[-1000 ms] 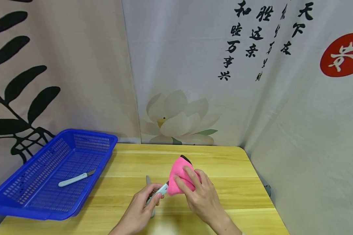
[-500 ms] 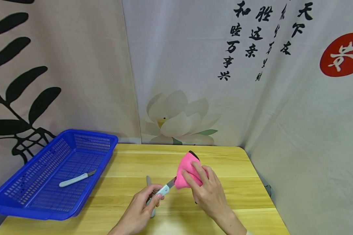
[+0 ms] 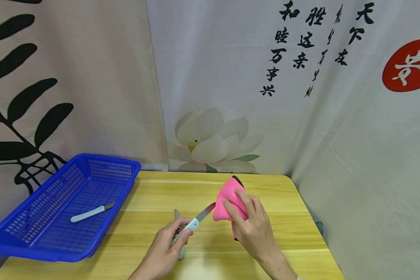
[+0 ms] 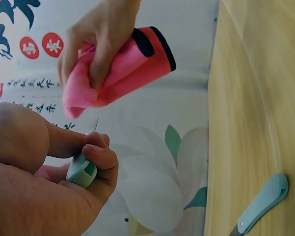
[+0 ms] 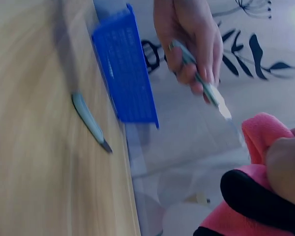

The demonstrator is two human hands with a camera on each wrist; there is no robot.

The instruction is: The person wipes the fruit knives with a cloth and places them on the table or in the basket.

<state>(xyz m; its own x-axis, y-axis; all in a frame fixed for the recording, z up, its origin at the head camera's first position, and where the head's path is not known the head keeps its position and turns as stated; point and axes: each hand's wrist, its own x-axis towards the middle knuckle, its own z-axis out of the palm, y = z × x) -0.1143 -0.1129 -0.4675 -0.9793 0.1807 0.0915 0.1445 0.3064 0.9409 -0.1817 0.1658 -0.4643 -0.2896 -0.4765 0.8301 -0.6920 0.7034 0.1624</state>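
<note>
My left hand (image 3: 169, 241) grips the pale blue-green handle of a knife (image 3: 194, 224), its blade pointing up and to the right. In my right hand (image 3: 255, 229) is a bunched pink cloth (image 3: 227, 200) with black edging, pinched between thumb and fingers. The cloth's near fold sits right at the knife's tip in the head view. A second knife (image 4: 265, 201) lies on the table beneath the left hand, which partly hides it in the head view. Another knife (image 3: 91, 214) with a pale handle rests inside the blue basket (image 3: 126, 194).
The blue plastic basket stands at the left of the wooden table (image 3: 266, 190), overhanging its left side. Behind the table hangs a printed curtain (image 3: 224, 70) with a flower, leaves and writing.
My right hand has drawn the cloth up and to the right along the blade, baring more of it. The left hand has stayed nearly still with the knife.
</note>
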